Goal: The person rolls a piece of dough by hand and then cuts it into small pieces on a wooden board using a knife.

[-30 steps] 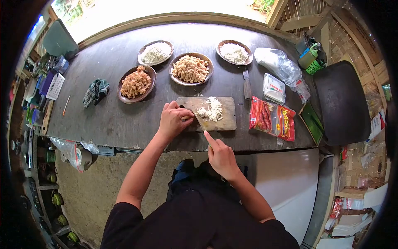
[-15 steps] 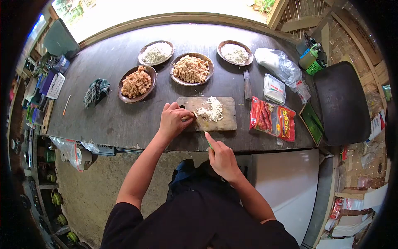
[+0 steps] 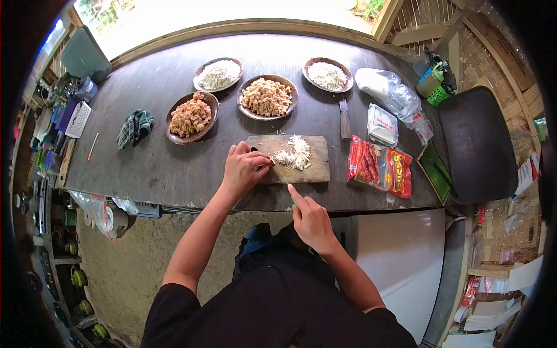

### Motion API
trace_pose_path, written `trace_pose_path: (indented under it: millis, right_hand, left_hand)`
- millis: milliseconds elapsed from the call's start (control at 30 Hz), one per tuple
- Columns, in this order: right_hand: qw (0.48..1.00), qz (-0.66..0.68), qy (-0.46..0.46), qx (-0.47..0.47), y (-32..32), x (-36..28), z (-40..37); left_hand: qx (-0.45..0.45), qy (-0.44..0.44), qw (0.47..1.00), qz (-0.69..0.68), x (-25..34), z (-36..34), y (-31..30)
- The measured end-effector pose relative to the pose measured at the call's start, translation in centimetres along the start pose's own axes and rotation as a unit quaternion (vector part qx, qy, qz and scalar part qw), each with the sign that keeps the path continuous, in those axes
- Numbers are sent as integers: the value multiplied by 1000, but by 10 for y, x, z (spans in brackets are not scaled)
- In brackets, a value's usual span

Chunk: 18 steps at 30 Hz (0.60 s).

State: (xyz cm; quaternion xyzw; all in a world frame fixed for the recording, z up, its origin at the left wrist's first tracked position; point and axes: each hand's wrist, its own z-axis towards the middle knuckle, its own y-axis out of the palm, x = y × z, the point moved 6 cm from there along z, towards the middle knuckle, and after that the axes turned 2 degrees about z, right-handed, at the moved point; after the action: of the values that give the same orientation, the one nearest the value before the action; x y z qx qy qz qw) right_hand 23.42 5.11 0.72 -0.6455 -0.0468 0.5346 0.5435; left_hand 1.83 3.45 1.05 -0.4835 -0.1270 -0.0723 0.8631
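A wooden cutting board lies at the table's near edge, with a heap of thin, pale shredded strips on it. At the board's left end, my left hand is closed, its fingertips pinching a small pale piece that they mostly cover. My right hand is wrapped round a green-handled knife, just off the board's front edge. Its index finger stretches forward along the knife. The blade is seen nearly edge-on and hardly shows.
Beyond the board stand brown plates of crumbly brown food, lighter chunks and pale shreds. On the right are a cleaver-like tool, a red sausage packet, plastic bags and a black tray. A checked cloth lies left.
Very little differs. My right hand with the knife has shifted slightly to the right relative to the board; my left hand keeps its pinch at the board's left end.
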Motion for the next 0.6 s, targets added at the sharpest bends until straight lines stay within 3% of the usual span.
trace_pose_path:
  millis: [367,600]
  right_hand:
    - [1000,0,26,-12,12,7,7]
    - [1000,5,-14,17,5,8,1]
  left_hand:
    - [-22,-25,999,-2,-5,0,3]
    - [-17,-36,999,6,-7,-1,5]
